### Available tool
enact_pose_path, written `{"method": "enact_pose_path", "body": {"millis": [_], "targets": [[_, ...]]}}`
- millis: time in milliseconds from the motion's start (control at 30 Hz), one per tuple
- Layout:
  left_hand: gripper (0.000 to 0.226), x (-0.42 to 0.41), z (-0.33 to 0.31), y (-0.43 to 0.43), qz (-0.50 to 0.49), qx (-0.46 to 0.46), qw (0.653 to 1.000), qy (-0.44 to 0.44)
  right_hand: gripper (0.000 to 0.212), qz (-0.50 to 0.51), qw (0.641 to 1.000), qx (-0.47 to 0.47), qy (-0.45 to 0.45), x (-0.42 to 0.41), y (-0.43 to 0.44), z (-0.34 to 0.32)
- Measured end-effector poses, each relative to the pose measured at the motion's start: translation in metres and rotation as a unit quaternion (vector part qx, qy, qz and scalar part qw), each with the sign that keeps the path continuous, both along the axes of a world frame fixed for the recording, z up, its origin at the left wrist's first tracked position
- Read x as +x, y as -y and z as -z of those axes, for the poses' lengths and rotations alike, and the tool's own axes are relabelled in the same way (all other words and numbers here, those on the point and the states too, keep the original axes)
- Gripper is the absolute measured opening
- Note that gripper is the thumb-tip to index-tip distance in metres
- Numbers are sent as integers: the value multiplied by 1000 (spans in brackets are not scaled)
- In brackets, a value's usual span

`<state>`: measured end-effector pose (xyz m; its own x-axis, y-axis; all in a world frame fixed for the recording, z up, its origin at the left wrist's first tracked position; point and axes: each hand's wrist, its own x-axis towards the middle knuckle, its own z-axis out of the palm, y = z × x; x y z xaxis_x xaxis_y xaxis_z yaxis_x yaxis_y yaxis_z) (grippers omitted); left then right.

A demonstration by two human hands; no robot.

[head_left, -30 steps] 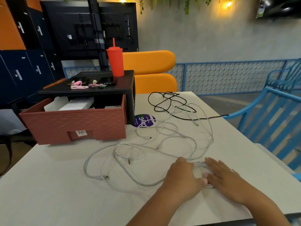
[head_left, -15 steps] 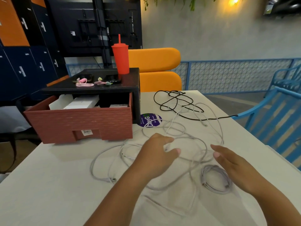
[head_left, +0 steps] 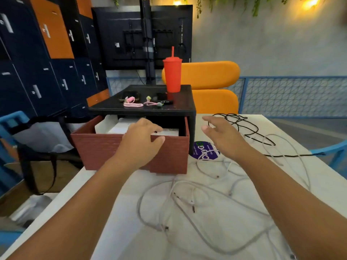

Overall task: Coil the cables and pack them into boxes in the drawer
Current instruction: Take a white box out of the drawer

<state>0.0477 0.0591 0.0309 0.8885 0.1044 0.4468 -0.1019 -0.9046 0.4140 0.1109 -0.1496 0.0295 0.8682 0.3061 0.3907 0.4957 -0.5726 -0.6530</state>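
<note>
The left hand [head_left: 142, 139] reaches over the front wall of the open drawer [head_left: 131, 152]. Its fingers are loosely bent above the white boxes [head_left: 116, 128] inside, and nothing shows in its grasp. The right hand [head_left: 221, 136] hangs in the air to the right of the drawer, above a purple sticker [head_left: 203, 152], with fingers spread wide and empty.

The white cables [head_left: 187, 186] lie loose and tangled on the counter [head_left: 319, 177], near of the drawer and between the two forearms. A black cable [head_left: 242, 124] lies in loops at the far right, beyond the right hand.

The drawer sits under a black stand [head_left: 180, 104], which carries a red cup [head_left: 172, 74] and pink ties [head_left: 132, 105].
</note>
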Motion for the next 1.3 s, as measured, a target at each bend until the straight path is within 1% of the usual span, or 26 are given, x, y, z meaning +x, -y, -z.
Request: {"method": "enact_pose_path", "body": {"millis": [67,167,233,300,367,433,500,667,800,933,1033,1233,1300], "targets": [[31,8,-4,-15,-15,35,999,-26,43,6,1000,-17,22,26,-22,-7],[33,17,-6,-32,-15,81,992,-95,46,13,997,-60,42,63,-48,-16],[29,20,-6,-37,2,88,985,-147,48,27,992,-114,42,84,-60,-20],[24,22,-6,-40,16,102,978,-181,49,25,986,-163,24,100,-69,-22],[22,23,-5,-41,23,111,976,-184,49,9,981,-195,-1,107,-74,-18],[20,23,-3,-42,26,112,978,-177,47,10,982,-188,-13,110,-77,-11],[18,21,0,-41,25,115,978,-170,45,36,984,-177,-1,110,-78,-7],[19,7,-2,-40,29,105,981,-160,42,70,975,-208,22,108,-80,-14],[21,-10,-2,-37,30,57,984,-168,42,90,973,-212,21,105,-83,-15],[19,-32,-3,-34,40,62,983,-167,43,104,968,-228,21,104,-85,-18],[21,-53,0,-35,45,45,983,-172,43,101,970,-220,14,103,-85,-20],[15,-87,-2,-40,55,38,975,-213,43,101,968,-228,18,101,-84,-21],[14,-93,-6,-39,55,41,969,-239,43,100,969,-226,18,101,-84,-21]]}}
